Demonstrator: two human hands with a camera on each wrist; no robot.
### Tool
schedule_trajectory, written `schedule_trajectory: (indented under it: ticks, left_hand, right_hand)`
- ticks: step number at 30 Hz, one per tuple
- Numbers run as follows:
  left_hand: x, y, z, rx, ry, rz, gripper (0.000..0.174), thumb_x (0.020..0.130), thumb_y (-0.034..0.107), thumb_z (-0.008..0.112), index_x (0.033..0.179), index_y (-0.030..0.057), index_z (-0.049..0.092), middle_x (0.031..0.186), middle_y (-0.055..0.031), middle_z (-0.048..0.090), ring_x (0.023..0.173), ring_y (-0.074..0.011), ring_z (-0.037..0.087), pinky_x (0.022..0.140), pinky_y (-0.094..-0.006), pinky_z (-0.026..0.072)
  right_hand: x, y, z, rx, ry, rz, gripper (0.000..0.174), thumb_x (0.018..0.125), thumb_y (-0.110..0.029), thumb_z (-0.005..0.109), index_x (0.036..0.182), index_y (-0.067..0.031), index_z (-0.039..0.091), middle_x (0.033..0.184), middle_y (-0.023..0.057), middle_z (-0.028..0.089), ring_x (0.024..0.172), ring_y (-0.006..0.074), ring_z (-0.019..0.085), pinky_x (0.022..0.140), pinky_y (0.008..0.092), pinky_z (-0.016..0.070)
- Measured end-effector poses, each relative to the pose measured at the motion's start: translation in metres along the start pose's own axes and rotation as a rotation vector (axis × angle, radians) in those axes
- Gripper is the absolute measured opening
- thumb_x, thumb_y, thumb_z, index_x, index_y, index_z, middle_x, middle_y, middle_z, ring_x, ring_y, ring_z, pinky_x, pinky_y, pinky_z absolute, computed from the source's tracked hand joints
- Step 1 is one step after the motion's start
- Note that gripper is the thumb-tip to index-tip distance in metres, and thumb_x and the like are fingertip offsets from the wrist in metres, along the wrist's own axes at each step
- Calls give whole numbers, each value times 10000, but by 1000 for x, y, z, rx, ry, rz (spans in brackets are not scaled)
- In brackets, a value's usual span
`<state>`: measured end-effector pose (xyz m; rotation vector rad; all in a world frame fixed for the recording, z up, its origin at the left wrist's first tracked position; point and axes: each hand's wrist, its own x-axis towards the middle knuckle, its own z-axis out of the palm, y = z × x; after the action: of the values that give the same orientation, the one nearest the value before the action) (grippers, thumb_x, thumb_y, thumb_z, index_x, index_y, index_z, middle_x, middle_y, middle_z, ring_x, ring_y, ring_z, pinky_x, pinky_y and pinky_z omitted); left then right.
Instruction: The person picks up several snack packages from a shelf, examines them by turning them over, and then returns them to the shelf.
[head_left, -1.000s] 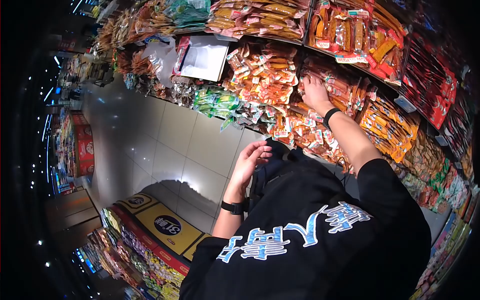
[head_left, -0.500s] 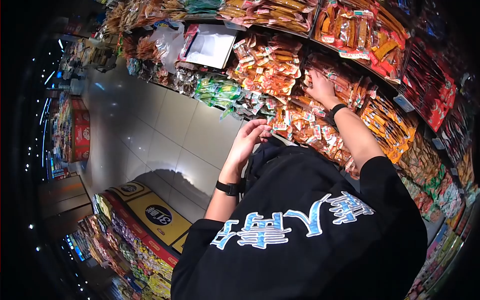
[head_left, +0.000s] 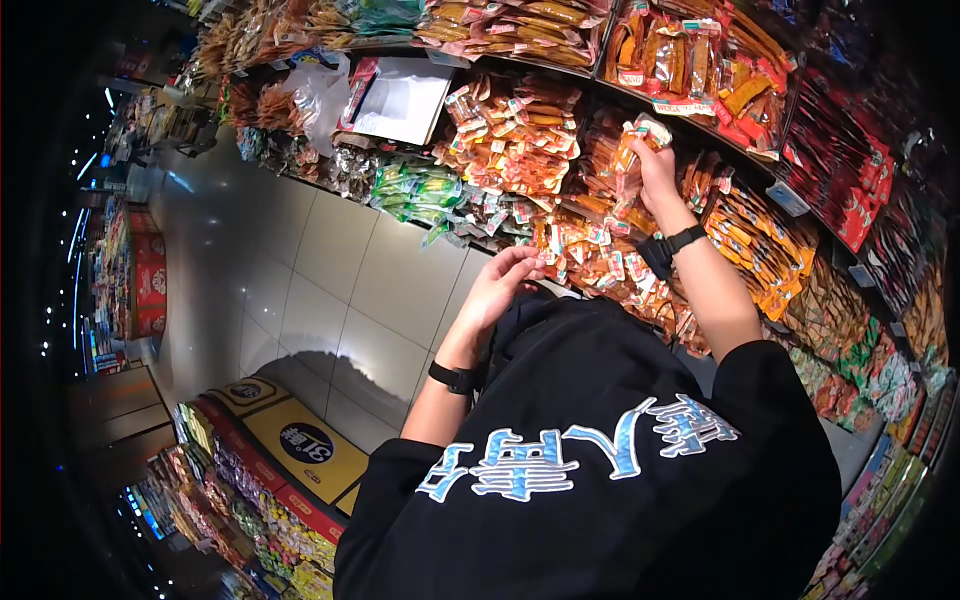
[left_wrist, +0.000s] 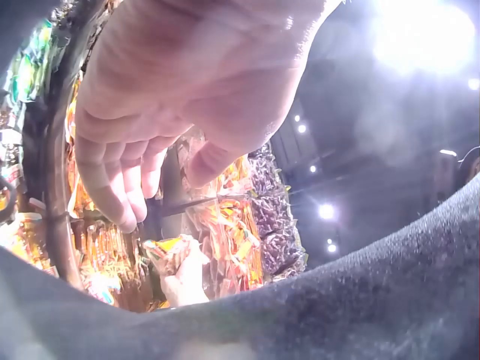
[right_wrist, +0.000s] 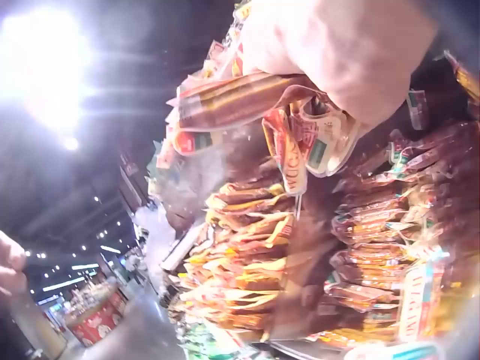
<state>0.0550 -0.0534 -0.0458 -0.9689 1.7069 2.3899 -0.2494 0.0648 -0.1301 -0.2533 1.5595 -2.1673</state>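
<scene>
My right hand [head_left: 657, 170] is raised in front of the snack shelf and grips a small bunch of orange snack packets [head_left: 628, 148] by their tops. In the right wrist view the same snack packets [right_wrist: 240, 99] hang from the right hand [right_wrist: 337, 45], above the stocked rows. My left hand [head_left: 505, 282] hovers at my chest, over a black bag [head_left: 530, 325], its fingers loosely curled and holding nothing. In the left wrist view the left hand [left_wrist: 187, 90] has an empty palm, and the packets [left_wrist: 171, 253] show far behind it.
Shelf bins hold heaps of orange packets [head_left: 515, 125], green packets [head_left: 420, 190] to the left and red packets [head_left: 850, 170] to the right. A tiled aisle floor [head_left: 330, 270] runs on the left. A low yellow display [head_left: 305, 445] stands behind me.
My right hand has come up off the heap of packets and now holds several of them higher, in front of the shelf. The left hand has stayed at my chest.
</scene>
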Motion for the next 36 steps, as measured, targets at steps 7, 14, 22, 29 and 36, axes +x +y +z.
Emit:
schedule_trajectory:
  ticks: [7,14,22,29,36]
  left_hand:
    - [17,8,18,-40,-13,118,473,972,336,575,1345,59,485,1281,-80,553,1217,-195,521,990,-401,469]
    - [19,31,45,-689,-206,70,508,929,345,618,1336,78,474,1273,-91,562,1176,-263,552,964,-486,473]
    - [13,43,49,-575,-186,159,427,896,170,627,1296,122,485,1142,-30,585,1033,-164,583,823,-396,503]
    - [14,46,45,-577,-78,163,428,865,132,632,1276,143,515,1085,-7,602,972,-143,584,809,-381,503]
    - [12,53,38,-595,9,191,353,884,154,630,1226,116,548,1103,-47,636,1001,-173,616,824,-406,545]
  right_hand:
    - [-83,-59,53,203,-491,421,399,888,-198,552,1174,78,552,1034,215,665,928,319,694,805,442,589]
    - [-122,-71,110,276,-610,66,484,856,-69,623,1303,24,463,1113,118,642,1000,188,636,913,328,505]
    - [-113,-79,106,-482,-413,-503,635,892,-322,652,1346,42,397,1209,238,580,1145,336,578,987,407,433]
    - [-113,-82,112,-733,-275,-685,525,934,-313,575,1286,57,452,1136,260,576,1050,414,578,915,444,454]
    - [-114,-89,111,-681,-279,-586,283,925,-200,621,1131,-8,593,943,147,625,797,223,642,697,333,513]
